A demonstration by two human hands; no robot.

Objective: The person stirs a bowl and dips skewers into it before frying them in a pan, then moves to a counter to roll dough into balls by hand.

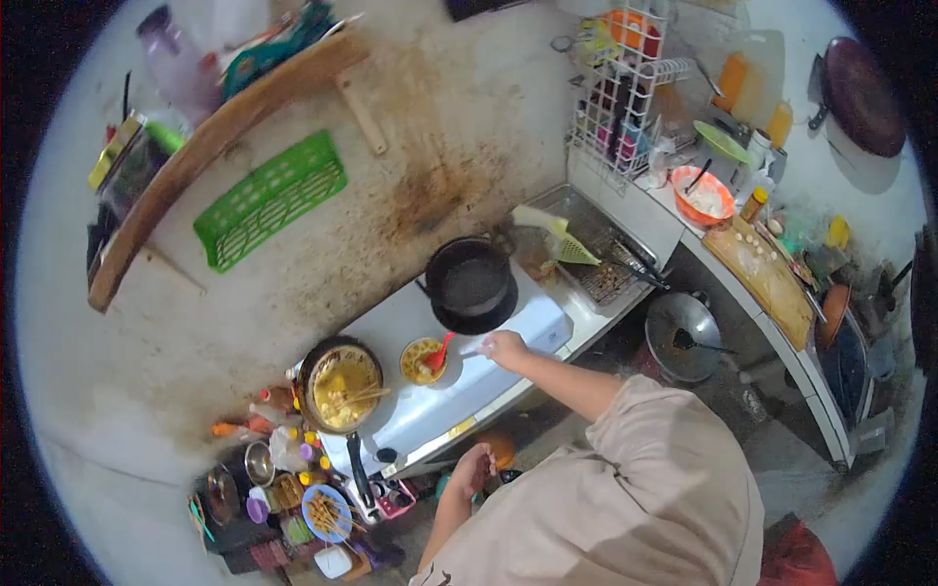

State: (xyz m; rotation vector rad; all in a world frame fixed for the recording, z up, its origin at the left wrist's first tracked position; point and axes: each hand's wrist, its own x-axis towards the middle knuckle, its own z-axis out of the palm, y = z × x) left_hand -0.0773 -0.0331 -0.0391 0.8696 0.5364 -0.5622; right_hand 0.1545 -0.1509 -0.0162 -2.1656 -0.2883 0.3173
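My right hand (504, 351) reaches over the white stove top (396, 439), its fingers closed near a thin greyish thing that I cannot make out. Just left of it is a yellow patterned bowl (410, 369) with a red spoon (436, 360) leaning in it. Above the hand, a dark pan (471, 278) sits on the stove. On the left side, a frying pan (342, 386) holds yellow liquid with pale pieces, and wooden chopsticks (366, 395) rest in it. My left hand (475, 471) is low in front of the stove, fingers curled, its contents hidden.
Left of the stove stand bottles and a blue plate of skewered food (327, 514). A sink tray (596, 264) lies beyond the stove. A tiled counter carries an orange bowl of white powder (705, 200) and a wooden board (762, 278). Below is a wok (681, 327).
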